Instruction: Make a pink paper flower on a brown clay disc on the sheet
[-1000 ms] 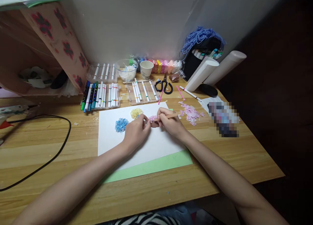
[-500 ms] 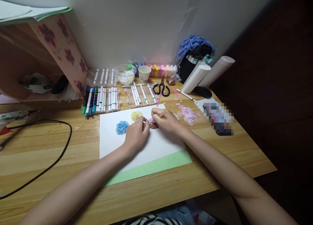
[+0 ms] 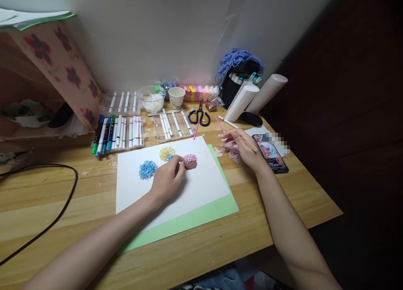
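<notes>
A white sheet [image 3: 185,193] lies on green paper [image 3: 217,206], bearing a blue cluster of scraps [image 3: 147,170], a yellow cluster [image 3: 166,153] and a pink cluster [image 3: 190,157] above a brown shape [image 3: 191,165]. My left hand [image 3: 167,176] rests on the sheet, thumb and forefinger pinched together at the brown shape's left edge. What they pinch, if anything, is too small to make out. Over the loose pink scraps [image 3: 232,151], my right hand [image 3: 247,149] hovers with a thin wooden-looking stick [image 3: 250,146] between its fingers. Its fingertips reach toward the scraps.
Marker trays [image 3: 122,132], a clear bowl [image 3: 152,100], a paper cup [image 3: 176,98] and black-handled scissors [image 3: 199,117] line the back. White tubes [image 3: 242,103] stand at right. A phone [image 3: 272,157] lies beside my right hand. A black cable [image 3: 74,189] curves across the left.
My right hand has left the pink cluster and moved right to the loose pink scraps. My left hand stays beside the brown shape. The whole view has shifted slightly.
</notes>
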The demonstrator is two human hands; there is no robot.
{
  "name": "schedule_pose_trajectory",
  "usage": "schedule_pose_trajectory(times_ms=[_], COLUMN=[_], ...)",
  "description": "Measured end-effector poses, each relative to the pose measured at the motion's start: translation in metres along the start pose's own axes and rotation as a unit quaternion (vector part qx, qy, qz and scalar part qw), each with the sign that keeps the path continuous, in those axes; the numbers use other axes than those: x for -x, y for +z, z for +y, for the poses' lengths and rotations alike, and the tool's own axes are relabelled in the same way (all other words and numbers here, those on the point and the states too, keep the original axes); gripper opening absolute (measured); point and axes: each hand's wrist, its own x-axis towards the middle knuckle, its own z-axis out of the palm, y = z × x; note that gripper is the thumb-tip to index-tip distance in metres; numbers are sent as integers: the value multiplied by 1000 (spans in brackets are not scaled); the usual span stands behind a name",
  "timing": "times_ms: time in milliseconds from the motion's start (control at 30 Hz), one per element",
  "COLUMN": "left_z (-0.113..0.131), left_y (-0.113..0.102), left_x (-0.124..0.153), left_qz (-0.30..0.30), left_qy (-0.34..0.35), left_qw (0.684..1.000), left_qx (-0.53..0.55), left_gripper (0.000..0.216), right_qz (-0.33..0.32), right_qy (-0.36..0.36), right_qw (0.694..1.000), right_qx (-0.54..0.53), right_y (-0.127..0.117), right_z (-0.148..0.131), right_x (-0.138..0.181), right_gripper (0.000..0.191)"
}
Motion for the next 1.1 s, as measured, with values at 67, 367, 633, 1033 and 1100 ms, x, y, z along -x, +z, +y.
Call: schedule_pose_trajectory(times_ms=[67,367,633,1033,1100], left_z=[0,0,0,-4,-4], left_y=[0,0,-1,1,2], left_x=[0,-1,0,-1,-2], left_qz=[-6,-13,-19,-18,-17], left_qy=[12,9,8,12,13], left_qw=[1000,1000,1000,1000,1000], left_qx=[2,-4,-2,-2,-1], left_gripper=[23,23,23,26,26], right_qz=[-19,-45,34,-16,-14], right_qy=[-1,-36,-42,-39,-47], right_qw=[998,979,989,961,962], right_qx=[66,196,139,272,268], right_y=[-12,-13,-14,-29,-24], right_z=[7,24,25,40,36], right_x=[2,1,-1,-3,-2], right_gripper=[34,16,14,16,14])
